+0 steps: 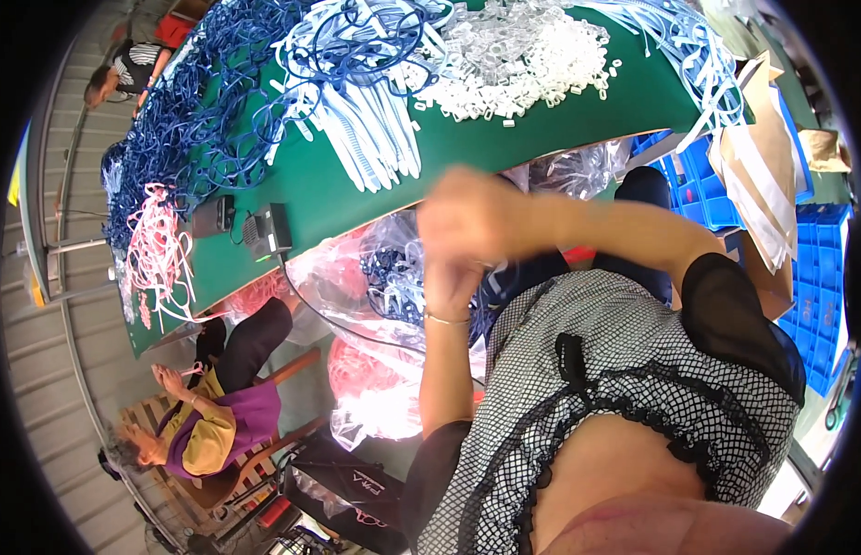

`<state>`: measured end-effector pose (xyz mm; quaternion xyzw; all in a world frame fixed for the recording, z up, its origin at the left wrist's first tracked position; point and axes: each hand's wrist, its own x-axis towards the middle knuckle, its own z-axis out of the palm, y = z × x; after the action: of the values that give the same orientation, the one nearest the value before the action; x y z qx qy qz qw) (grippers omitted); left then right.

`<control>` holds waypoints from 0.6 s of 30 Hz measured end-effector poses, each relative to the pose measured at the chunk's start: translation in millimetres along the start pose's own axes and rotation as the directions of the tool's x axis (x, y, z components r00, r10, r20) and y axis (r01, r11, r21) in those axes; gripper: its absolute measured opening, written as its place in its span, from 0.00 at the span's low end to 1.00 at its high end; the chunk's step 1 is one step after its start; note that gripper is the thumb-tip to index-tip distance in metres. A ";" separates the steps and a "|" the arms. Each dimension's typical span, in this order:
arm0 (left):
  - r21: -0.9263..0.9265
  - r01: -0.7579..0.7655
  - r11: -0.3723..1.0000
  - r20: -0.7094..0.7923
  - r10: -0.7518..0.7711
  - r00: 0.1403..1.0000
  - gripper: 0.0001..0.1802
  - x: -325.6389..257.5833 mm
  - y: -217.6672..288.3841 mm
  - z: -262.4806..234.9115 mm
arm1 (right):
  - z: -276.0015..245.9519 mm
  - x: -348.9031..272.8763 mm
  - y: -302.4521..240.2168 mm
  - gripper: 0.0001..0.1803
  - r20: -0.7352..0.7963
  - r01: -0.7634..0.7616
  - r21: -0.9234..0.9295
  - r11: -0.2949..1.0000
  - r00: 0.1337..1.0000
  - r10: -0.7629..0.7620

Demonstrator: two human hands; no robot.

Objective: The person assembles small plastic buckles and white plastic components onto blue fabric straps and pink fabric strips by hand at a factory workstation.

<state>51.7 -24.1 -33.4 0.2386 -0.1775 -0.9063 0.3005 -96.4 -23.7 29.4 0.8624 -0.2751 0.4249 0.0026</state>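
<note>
My right hand [472, 217] is smeared by motion in front of the table's near edge. It overlaps my left hand [452, 282], whose wrist wears a thin bracelet. The fingers of both are too blurred or covered to read, and anything between them is hidden. Just beyond, on the green table [486, 153], lies a fanned bundle of light blue straps [370, 139]. A heap of small white and clear plastic buckles [504, 88] spreads to its right. Below my hands, a clear plastic bag [389, 268] holds dark blue cords.
Tangled dark blue cords [190, 120] and pink straps [158, 250] cover the table's left side. A black adapter [267, 231] with a cable sits at the near edge. Blue crates [814, 296] stand at right. A person [218, 430] sits at left; another [135, 69] is farther off.
</note>
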 end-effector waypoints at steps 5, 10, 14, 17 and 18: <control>-0.091 -0.058 0.994 0.049 0.063 0.997 0.20 -10.8 0.2 5.2 | 5.6 5.4 82.1 0.10 0.113 -0.276 -0.447 0.851 0.926 0.360; -0.198 -0.049 0.979 0.051 0.060 0.997 0.21 -19.3 -6.5 11.5 | 9.9 23.2 96.2 0.09 0.136 -0.254 -0.456 0.853 0.927 0.349; -0.159 -0.037 0.987 0.001 0.038 0.999 0.17 -21.5 -10.1 13.2 | 5.9 21.4 109.6 0.06 0.243 -0.154 -0.456 0.877 0.926 0.289; -0.190 -0.070 0.979 0.064 0.083 0.994 0.17 -22.9 -10.2 8.5 | 3.8 20.8 112.1 0.07 0.290 -0.076 -0.389 0.918 0.936 0.200; -0.155 -0.110 0.982 0.033 0.117 0.993 0.17 -23.6 -9.3 6.9 | 4.3 18.0 112.3 0.07 0.277 -0.067 -0.358 0.931 0.945 0.174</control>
<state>60.3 -1.0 -24.3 0.1852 -0.1272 -0.9034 0.3653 -138.1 -128.6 14.2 0.8848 -0.3952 0.2321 0.0844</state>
